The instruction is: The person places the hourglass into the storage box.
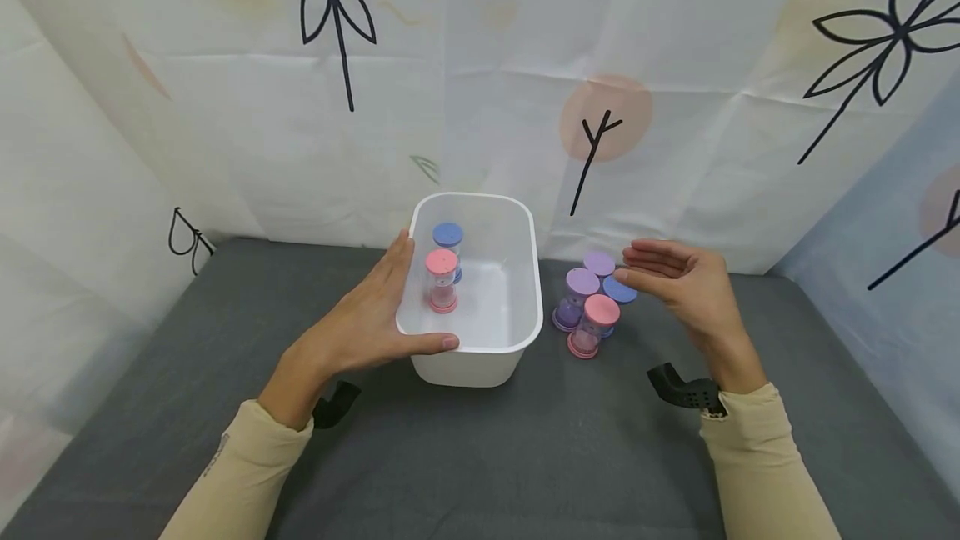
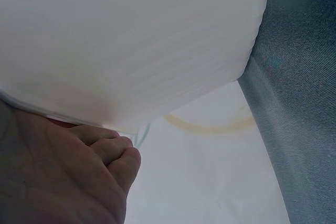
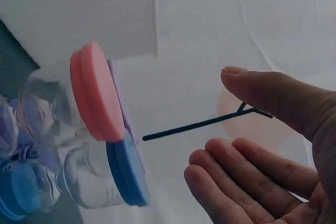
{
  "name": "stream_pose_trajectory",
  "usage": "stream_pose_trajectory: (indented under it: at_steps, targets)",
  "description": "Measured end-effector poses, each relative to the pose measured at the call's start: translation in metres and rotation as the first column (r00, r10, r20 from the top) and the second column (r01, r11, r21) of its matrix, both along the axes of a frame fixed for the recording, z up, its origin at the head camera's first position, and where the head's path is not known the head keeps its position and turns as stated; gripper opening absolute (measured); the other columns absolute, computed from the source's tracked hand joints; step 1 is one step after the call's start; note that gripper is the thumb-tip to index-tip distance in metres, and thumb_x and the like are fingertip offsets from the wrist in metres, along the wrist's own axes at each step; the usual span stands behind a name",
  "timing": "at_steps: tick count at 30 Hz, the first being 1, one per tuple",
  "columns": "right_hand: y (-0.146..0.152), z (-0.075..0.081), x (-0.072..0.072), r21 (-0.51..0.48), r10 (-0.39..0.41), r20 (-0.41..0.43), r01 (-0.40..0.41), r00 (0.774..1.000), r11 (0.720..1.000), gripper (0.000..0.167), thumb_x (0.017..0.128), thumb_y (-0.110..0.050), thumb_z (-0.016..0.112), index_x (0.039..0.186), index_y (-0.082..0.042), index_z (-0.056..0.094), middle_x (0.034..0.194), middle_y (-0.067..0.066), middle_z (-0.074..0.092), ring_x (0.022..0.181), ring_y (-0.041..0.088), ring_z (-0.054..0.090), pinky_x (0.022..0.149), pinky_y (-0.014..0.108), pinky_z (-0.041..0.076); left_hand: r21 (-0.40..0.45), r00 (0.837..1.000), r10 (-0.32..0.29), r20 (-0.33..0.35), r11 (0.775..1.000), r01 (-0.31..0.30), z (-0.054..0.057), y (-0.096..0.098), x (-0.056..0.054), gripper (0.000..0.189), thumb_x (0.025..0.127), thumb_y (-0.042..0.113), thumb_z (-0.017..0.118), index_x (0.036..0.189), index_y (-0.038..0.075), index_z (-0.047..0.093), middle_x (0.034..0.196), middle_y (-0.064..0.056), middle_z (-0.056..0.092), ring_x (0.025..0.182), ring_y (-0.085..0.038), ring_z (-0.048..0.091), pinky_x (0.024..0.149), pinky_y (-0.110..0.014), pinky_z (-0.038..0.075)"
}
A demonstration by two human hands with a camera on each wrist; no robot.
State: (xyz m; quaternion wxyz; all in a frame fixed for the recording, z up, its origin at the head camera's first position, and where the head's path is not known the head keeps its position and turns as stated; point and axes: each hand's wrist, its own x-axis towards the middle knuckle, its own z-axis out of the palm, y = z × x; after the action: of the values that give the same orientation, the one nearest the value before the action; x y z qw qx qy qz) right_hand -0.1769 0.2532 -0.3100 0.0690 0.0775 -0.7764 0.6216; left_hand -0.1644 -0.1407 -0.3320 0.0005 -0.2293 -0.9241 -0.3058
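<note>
A white plastic tub (image 1: 480,369) stands on the dark cloth, and my left hand (image 1: 367,307) grips its rim at the left, thumb along the near edge. From below, the left wrist view shows the fingers (image 2: 113,153) bent at that rim. Inside the tub are a pink sand timer (image 1: 442,282) and a blue sand timer (image 1: 447,234), both upright. To the right of the tub, my right hand (image 1: 678,273) hovers with fingers apart from the thumb, holding nothing. Close beside it cluster a pink sand timer (image 3: 97,93), a blue sand timer (image 3: 127,169) and two purple ones (image 1: 582,282).
Dark grey cloth (image 1: 525,457) covers the table. Behind it hangs a white curtain (image 1: 495,107) with printed flowers, close to the tub's far end. Another pale curtain (image 1: 885,215) borders the right side.
</note>
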Motion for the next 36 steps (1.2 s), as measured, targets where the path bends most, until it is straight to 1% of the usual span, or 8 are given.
stream_pose_trajectory:
  at_steps: [7,10,15,19,21,26,33,36]
  targets:
    - [0.023,-0.010,-0.011,0.010,0.074,0.033,-0.075,0.997,0.997,0.040,0.086,-0.002,0.081,0.123,-0.002,0.067,0.109,-0.001,0.075,0.101,0.010,0.071,0.083,0.018,0.054,0.019,1.000,-0.004,0.005,1.000,0.004,-0.001,0.000,0.000,0.133,0.075,0.074,0.074,0.163,0.021,-0.011,0.169,0.001,-0.009,0.155,-0.022,0.004,0.116,-0.060,0.024]
    - [0.033,-0.017,-0.015,0.054,0.121,0.058,-0.124,0.991,0.991,0.041,0.088,-0.001,0.079,0.126,0.001,0.065,0.111,0.000,0.075,0.102,0.010,0.071,0.085,0.019,0.054,0.033,1.000,-0.011,0.001,0.999,0.011,-0.002,-0.001,-0.001,0.131,0.076,0.072,0.075,0.163,0.023,-0.011,0.169,0.003,-0.009,0.155,-0.022,0.004,0.116,-0.061,0.025]
    - [0.042,-0.026,-0.020,0.149,0.185,0.146,-0.206,0.972,0.967,0.056,0.089,-0.004,0.078,0.137,0.011,0.055,0.121,0.001,0.071,0.106,0.006,0.068,0.087,0.023,0.054,0.039,1.000,-0.017,-0.006,0.999,0.017,-0.003,-0.001,-0.001,0.130,0.076,0.072,0.075,0.163,0.025,-0.011,0.169,0.004,-0.008,0.155,-0.021,0.005,0.115,-0.061,0.025]
    - [0.043,-0.033,-0.024,0.194,0.210,0.185,-0.245,0.960,0.950,0.060,0.087,-0.006,0.081,0.138,0.010,0.055,0.127,0.007,0.067,0.107,0.006,0.067,0.087,0.025,0.055,0.030,1.000,-0.010,-0.003,0.999,0.010,-0.003,-0.001,-0.001,0.131,0.076,0.072,0.074,0.163,0.024,-0.011,0.169,0.003,-0.008,0.155,-0.022,0.005,0.115,-0.061,0.025]
    - [0.042,-0.036,-0.026,0.196,0.219,0.187,-0.255,0.958,0.947,0.059,0.086,-0.006,0.082,0.137,0.010,0.056,0.127,0.009,0.067,0.107,0.008,0.067,0.087,0.026,0.055,0.027,1.000,-0.007,0.001,1.000,0.007,-0.002,-0.001,-0.001,0.131,0.076,0.073,0.074,0.162,0.024,-0.011,0.169,0.002,-0.009,0.155,-0.022,0.005,0.115,-0.061,0.025]
    - [0.038,-0.041,-0.029,0.185,0.229,0.165,-0.258,0.959,0.948,0.058,0.085,-0.001,0.081,0.136,0.013,0.056,0.123,0.005,0.069,0.103,0.009,0.069,0.083,0.027,0.057,0.027,1.000,-0.007,0.004,1.000,0.006,-0.001,0.000,-0.001,0.131,0.075,0.073,0.074,0.162,0.025,-0.012,0.169,0.003,-0.009,0.155,-0.022,0.005,0.116,-0.061,0.024]
    - [0.033,-0.042,-0.029,0.216,0.208,0.156,-0.239,0.966,0.947,0.058,0.086,-0.002,0.081,0.136,0.012,0.056,0.133,0.025,0.061,0.102,0.007,0.068,0.082,0.025,0.056,0.025,1.000,-0.004,0.013,1.000,0.003,0.000,0.000,-0.001,0.132,0.076,0.073,0.074,0.162,0.024,-0.012,0.169,0.002,-0.009,0.155,-0.023,0.005,0.116,-0.061,0.024]
    - [0.032,-0.041,-0.029,0.230,0.202,0.153,-0.234,0.967,0.945,0.058,0.086,-0.003,0.081,0.136,0.012,0.057,0.134,0.029,0.059,0.101,0.006,0.068,0.082,0.024,0.056,0.024,1.000,-0.001,0.014,1.000,0.001,0.000,-0.001,-0.001,0.132,0.076,0.073,0.074,0.162,0.024,-0.012,0.169,0.002,-0.009,0.155,-0.023,0.006,0.115,-0.061,0.025]
